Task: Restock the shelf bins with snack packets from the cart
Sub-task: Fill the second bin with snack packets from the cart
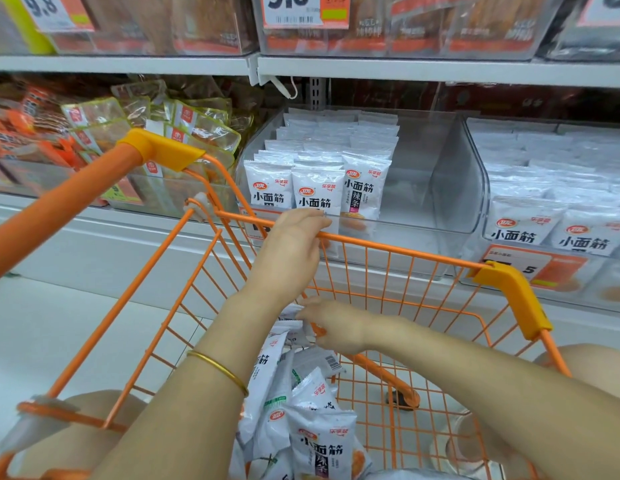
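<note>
Orange wire is under your left hand (291, 244), whose fingers curl over the far rim of the cart (422, 256), right against the front of the clear shelf bin (457, 202). Your right hand (336, 323) sits lower, inside the basket, with its fingers pinching the top of the white snack packets (322, 445) heaped on the cart floor. How many it grips you cannot tell. From that hand the bin lies up and ahead, over the rim. Its bare bay is to the right of the standing rows (319, 195), which face you upright with their long axis vertical. The heap lies every which way, so expect to turn what you lift upright. Your left hand is nearer the bin, but it is busy holding the cart.
</note>
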A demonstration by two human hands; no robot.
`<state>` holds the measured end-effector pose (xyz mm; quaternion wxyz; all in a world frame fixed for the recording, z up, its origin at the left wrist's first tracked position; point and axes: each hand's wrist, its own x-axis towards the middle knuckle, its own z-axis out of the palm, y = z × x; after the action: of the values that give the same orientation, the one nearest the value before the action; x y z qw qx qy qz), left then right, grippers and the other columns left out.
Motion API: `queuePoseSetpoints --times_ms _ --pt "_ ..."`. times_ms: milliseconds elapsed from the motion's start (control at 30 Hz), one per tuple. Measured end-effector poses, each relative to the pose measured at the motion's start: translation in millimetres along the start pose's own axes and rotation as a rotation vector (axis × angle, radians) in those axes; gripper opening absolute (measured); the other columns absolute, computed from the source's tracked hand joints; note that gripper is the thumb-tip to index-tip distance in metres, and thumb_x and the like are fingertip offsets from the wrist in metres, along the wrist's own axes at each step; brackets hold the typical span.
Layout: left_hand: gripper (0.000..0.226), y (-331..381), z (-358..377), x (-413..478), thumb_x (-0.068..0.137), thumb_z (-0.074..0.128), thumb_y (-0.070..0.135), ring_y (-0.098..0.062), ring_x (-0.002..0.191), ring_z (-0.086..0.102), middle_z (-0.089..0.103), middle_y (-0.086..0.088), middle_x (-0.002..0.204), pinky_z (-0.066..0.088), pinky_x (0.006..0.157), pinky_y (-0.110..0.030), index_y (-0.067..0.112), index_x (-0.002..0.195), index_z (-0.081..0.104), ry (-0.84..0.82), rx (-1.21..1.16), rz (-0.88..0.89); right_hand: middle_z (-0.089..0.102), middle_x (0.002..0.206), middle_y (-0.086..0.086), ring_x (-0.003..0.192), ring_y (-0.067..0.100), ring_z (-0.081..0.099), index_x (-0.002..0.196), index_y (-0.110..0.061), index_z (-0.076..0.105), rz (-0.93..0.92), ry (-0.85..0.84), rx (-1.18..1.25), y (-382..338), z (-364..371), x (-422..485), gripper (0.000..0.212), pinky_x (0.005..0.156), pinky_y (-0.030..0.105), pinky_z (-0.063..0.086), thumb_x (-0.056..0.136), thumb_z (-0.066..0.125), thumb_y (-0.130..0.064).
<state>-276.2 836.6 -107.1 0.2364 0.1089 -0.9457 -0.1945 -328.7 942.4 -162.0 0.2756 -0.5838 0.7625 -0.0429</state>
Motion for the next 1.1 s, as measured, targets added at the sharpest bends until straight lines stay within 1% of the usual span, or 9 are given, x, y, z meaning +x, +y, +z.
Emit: queuePoseSetpoints --times_ms 167,267,367,500,700,800,933,1000,1100 --pt "0.032 3 -6 2 0.093 0.053 0.009 -0.016 0.122 0.043 0.056 -0.001 0.129 0.021 0.1 -0.012 0.014 0.123 0.06 0.082 -0.104 -0.057 0.049 0.135 0.007 0.119 0.018 0.049 0.133 -0.008 0.052 -0.025 0.066 -0.021 4 -50 -22 0.041 0.091 0.017 0.035 0.092 0.05 -0.004" --pt "0.027 10 -14 3 0.094 0.053 0.02 -0.016 0.113 0.05 0.061 0.004 0.119 0.038 0.1 -0.03 0.017 0.118 0.064 0.174 -0.234 -0.101 0.066 0.105 0.002 0.087 0.014 0.064 0.114 -0.014 0.067 -0.004 0.164 0.117 10 -81 -51 0.029 0.068 0.017 0.048 0.087 0.059 -0.007" --pt "0.027 19 -21 3 0.096 0.047 0.025 -0.01 0.098 0.057 0.067 0.003 0.102 0.045 0.087 -0.027 0.014 0.109 0.068 0.22 -0.379 -0.135 0.068 0.068 0.004 0.054 0.004 0.056 0.091 -0.018 0.074 0.039 0.379 0.381 15 -95 -76 0.018 0.051 0.018 0.044 0.084 0.065 -0.003" --pt "0.026 29 -23 -1 0.094 0.048 0.035 -0.011 0.087 0.062 0.068 0.0 0.09 0.049 0.077 -0.03 0.018 0.094 0.067 0.093 -0.597 -0.215 0.061 0.05 -0.004 0.041 0.001 0.048 0.082 -0.008 0.074 0.003 0.516 0.632 15 -102 -88 0.016 0.044 0.013 0.038 0.081 0.065 0.005" --pt "0.015 31 -20 -1 0.09 0.059 0.024 -0.017 0.072 0.061 0.063 0.0 0.076 0.049 0.064 -0.033 0.017 0.078 0.064 0.027 -0.604 -0.248 0.056 0.059 0.01 0.041 0.006 0.049 0.086 -0.009 0.057 0.0 0.59 0.901 23 -100 -81 0.017 0.037 0.017 0.035 0.081 0.066 0.005" --pt "0.018 34 -22 0 0.091 0.059 0.02 -0.007 0.062 0.058 0.062 0.003 0.07 0.047 0.057 -0.025 0.02 0.073 0.062 0.073 -0.678 -0.264 0.06 0.069 0.011 0.048 0.011 0.047 0.103 -0.006 0.053 0.109 0.403 0.9 26 -98 -81 0.025 0.039 0.018 0.029 0.084 0.068 -0.013" --pt "0.016 37 -19 2 0.093 0.055 0.02 -0.01 0.067 0.059 0.063 0.001 0.075 0.048 0.058 -0.026 0.021 0.078 0.061 0.163 -0.761 -0.277 0.071 0.084 0.004 0.064 0.017 0.05 0.1 -0.009 0.066 0.132 0.243 0.73 13 -96 -83 0.018 0.046 0.017 0.035 0.085 0.069 -0.017" --pt "0.01 36 -17 2 0.097 0.048 0.02 -0.008 0.082 0.059 0.062 0.005 0.089 0.048 0.069 -0.022 0.018 0.098 0.058 0.189 -0.764 -0.257 0.071 0.071 -0.001 0.051 0.01 0.048 0.089 -0.01 0.068 0.185 0.331 0.754 15 -104 -87 0.009 0.044 0.017 0.033 0.083 0.07 -0.017" --pt "0.027 27 -11 2 0.097 0.047 0.02 -0.012 0.113 0.049 0.055 0.007 0.115 0.04 0.095 -0.024 0.016 0.122 0.054 0.181 -0.389 -0.163 0.069 0.06 -0.002 0.042 0.006 0.045 0.08 -0.014 0.066 0.296 0.62 0.826 29 -126 -94 0.006 0.039 0.016 0.032 0.083 0.07 -0.018"
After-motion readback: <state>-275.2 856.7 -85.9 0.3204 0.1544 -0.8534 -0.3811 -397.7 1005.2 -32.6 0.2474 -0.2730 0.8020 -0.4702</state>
